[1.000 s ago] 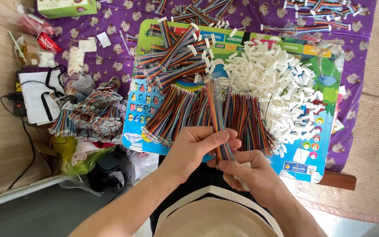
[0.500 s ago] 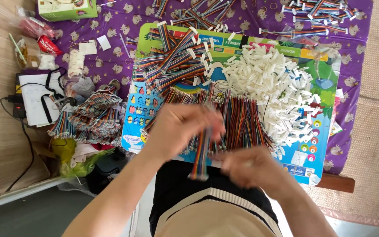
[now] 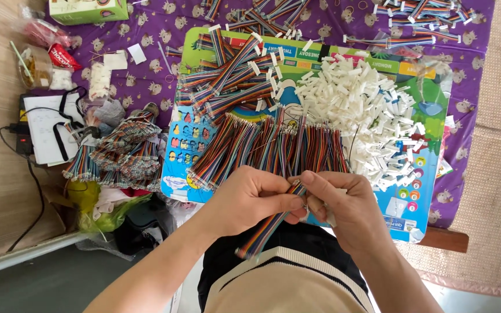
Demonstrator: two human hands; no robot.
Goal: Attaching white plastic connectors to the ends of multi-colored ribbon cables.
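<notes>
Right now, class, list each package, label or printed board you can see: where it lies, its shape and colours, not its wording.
Box: top left on the purple cloth, rectangular, green and white.
Snack packet: left edge, small, crumpled, red.
Printed board: centre, under the wires, large, rectangular, green and blue with coloured pictures.
Notebook: left, on the mat, white pages, black strap across.

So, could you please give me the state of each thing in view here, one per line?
Left hand: closed on the rainbow ribbon cable.
Right hand: fingertips pinching the cable's upper end.
White connector housings: loose heap on the board.
Loose ribbon cables: fanned out, unheld.
Green carton: closed.
</notes>
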